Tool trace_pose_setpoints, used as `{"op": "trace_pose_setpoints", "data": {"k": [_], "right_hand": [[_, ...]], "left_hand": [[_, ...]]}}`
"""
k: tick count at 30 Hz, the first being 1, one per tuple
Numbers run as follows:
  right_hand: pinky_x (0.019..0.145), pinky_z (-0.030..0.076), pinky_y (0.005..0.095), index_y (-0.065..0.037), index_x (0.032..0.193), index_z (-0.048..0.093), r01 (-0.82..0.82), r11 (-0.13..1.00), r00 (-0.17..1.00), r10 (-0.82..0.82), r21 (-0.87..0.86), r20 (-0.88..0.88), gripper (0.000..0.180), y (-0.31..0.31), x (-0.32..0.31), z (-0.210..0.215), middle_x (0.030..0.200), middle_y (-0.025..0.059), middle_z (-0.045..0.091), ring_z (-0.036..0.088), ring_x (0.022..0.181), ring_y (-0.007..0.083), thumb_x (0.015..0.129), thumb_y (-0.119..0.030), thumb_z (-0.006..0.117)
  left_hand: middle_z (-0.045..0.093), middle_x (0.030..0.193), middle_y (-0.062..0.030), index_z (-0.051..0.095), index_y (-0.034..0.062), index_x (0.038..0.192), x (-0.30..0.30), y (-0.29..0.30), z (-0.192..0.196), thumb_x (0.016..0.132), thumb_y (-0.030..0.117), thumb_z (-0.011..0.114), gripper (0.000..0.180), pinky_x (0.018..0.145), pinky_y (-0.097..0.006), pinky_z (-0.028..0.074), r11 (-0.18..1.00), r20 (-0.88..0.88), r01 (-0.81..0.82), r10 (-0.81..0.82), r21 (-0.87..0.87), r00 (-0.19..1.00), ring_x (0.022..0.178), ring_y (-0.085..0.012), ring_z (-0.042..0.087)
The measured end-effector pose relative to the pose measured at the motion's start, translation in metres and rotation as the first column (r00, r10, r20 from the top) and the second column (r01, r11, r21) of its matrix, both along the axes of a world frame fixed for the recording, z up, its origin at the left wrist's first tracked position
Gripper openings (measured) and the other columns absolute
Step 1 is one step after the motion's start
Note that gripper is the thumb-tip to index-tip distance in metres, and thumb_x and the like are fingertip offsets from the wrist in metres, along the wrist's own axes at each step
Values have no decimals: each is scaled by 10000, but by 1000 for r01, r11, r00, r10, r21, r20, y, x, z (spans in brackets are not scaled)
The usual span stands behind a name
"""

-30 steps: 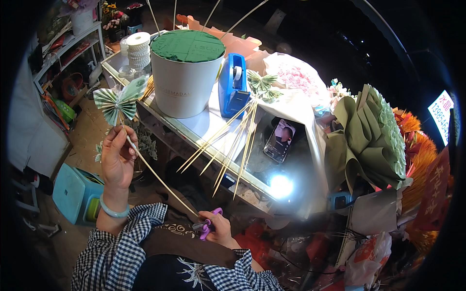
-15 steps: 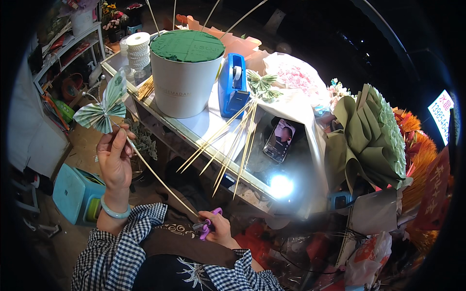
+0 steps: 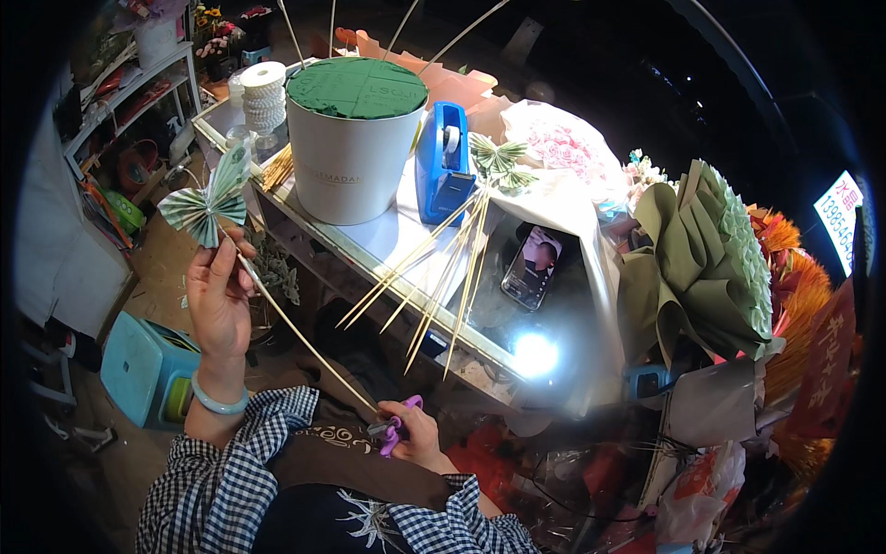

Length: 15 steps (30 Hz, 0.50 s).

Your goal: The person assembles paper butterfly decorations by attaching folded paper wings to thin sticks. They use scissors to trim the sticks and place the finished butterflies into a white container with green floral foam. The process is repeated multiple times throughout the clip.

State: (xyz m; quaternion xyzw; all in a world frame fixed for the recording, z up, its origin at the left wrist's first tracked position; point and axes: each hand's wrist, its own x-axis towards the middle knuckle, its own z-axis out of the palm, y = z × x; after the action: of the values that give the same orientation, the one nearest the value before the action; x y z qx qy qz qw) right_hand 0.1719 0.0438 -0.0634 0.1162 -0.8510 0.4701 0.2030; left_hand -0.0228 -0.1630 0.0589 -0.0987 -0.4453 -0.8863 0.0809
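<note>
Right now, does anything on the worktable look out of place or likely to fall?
Yes. The loose bundle of thin sticks lies fanned out, with the ends sticking past the table's front edge, unsupported. The phone lies slanted near that edge as well. Nothing looks spilled or broken.

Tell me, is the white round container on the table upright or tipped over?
Upright. The white round container stands on its base on the table, and its flat green foam top faces up.

Single head-worn fisheye view, looking steeply down. Close over the worktable and lap. Edges bent and dark at the rim.
</note>
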Motion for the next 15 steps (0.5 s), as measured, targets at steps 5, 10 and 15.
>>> {"op": "trace_pose_setpoints", "data": {"k": [5,10,15], "right_hand": [[646,479,295,-33,1120,559,0,1000,1000,0,-11,5,502,-1,0,1,864,87,638,629,744,227,649,-55,733],[647,480,297,-33,1120,560,-7,1000,1000,7,-13,2,512,-1,0,1,868,90,637,629,747,227,642,-56,741],[648,481,297,-33,1121,561,-6,1000,1000,6,-10,-1,517,0,0,0,867,90,636,629,748,227,639,-55,745]], "left_hand": [[614,840,-56,592,31,1017,-4,0,-3,911,133,560,150,487,-145,355,999,-34,-49,48,-15,998,555,-24,466],[613,825,-55,595,33,1010,-7,-2,-7,904,118,568,139,463,-137,331,997,-30,-74,74,-8,997,531,-16,441],[612,806,-50,594,33,1007,-7,-3,-7,901,112,572,134,443,-134,316,994,-16,-110,110,-22,994,510,-8,426]]}}
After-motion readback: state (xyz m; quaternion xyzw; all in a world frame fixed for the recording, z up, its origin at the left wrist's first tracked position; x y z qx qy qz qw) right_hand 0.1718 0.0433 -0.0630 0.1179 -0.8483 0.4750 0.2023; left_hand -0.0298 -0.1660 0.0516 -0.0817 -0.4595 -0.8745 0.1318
